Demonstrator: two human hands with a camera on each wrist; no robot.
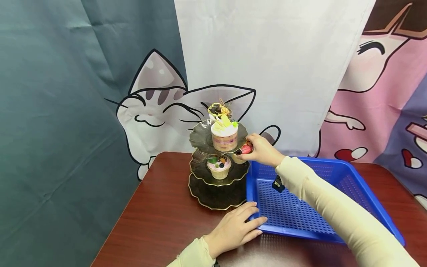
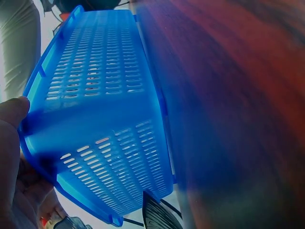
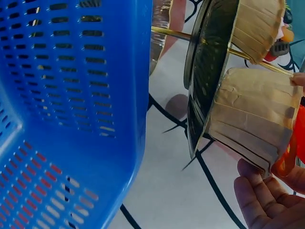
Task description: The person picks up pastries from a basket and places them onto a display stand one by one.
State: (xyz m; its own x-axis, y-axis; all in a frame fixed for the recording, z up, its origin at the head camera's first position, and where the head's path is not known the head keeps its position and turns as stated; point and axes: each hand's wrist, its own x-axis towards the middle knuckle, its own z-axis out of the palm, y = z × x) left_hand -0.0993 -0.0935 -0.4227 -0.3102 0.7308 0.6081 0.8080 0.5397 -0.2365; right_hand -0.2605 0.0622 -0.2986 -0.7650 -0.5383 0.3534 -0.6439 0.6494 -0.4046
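My right hand (image 1: 264, 150) grips a red-topped cupcake (image 1: 247, 148) by its upper rim at the right side of a three-tier dark cake stand (image 1: 201, 168). In the right wrist view, the pleated paper cup of that cupcake (image 3: 252, 119) stands against the middle plate, fingertips and thumb at its topping end. My left hand (image 1: 230, 230) holds the near left corner of a blue plastic basket (image 1: 300, 233), thumb and fingers on either side of the corner. Another cupcake (image 1: 219, 167) with fruit topping sits on the middle plate.
On the top plate stand a layered dessert cup (image 1: 224, 136) and, behind it, a chocolate-topped dessert (image 1: 218, 109). The basket sits close against the stand's right side. Behind the reddish-brown table (image 1: 150, 215) hangs a cartoon-printed curtain (image 1: 277, 55).
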